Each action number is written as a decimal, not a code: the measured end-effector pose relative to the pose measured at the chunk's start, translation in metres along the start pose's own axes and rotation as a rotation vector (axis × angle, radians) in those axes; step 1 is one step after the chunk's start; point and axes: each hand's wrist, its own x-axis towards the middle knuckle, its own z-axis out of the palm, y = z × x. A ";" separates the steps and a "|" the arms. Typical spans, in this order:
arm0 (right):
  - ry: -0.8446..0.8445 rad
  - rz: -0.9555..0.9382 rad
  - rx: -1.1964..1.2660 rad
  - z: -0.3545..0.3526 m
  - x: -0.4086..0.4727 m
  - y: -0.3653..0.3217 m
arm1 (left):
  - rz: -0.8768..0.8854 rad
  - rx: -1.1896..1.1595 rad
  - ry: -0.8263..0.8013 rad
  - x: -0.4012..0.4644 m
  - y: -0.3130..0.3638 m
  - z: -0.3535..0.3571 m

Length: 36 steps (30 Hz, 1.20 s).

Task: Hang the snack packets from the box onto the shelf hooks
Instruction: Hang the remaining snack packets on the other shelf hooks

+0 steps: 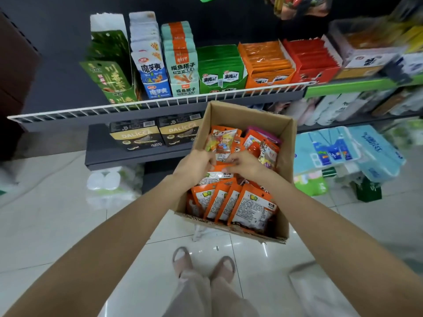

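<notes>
Bright, even indoor light from overhead; white glare streaks on the glossy floor tiles (249, 250). Shadows soft, darkest under the wire shelf (146, 106). Strong wide-angle bending at edges. Right-side goods (375, 49) and top corners smeared with blur; centre box (283, 179) fairly sharp.

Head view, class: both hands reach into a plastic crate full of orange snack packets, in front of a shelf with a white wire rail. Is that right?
Not quite. The head view shows a cardboard box, not a plastic crate. The rest holds: the left hand and right hand reach in among the orange snack packets, in front of the shelf with its white wire rail.
</notes>
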 end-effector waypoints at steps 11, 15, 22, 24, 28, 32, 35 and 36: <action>0.484 -0.021 0.295 -0.050 -0.013 -0.061 | 0.121 -0.122 0.513 -0.002 0.039 -0.048; 0.631 -0.039 0.379 -0.076 -0.012 -0.097 | 0.106 -0.057 0.364 -0.001 0.066 -0.076; 0.545 -0.313 0.298 -0.096 -0.026 -0.149 | 0.084 -0.053 0.675 -0.008 0.069 -0.129; 0.588 -0.386 0.214 -0.103 -0.022 -0.156 | 0.029 -0.224 0.706 -0.014 0.056 -0.151; 0.548 -0.325 0.318 -0.114 -0.013 -0.180 | -0.010 -0.663 0.710 -0.020 0.020 -0.187; 0.499 -0.403 0.424 -0.110 0.005 -0.222 | -0.003 -0.891 0.686 -0.018 -0.015 -0.224; 0.549 -0.370 0.510 -0.104 0.028 -0.254 | -0.020 -0.868 0.703 -0.015 -0.038 -0.260; 0.576 -0.353 0.537 -0.102 0.037 -0.264 | -0.019 -0.832 0.725 -0.014 -0.044 -0.272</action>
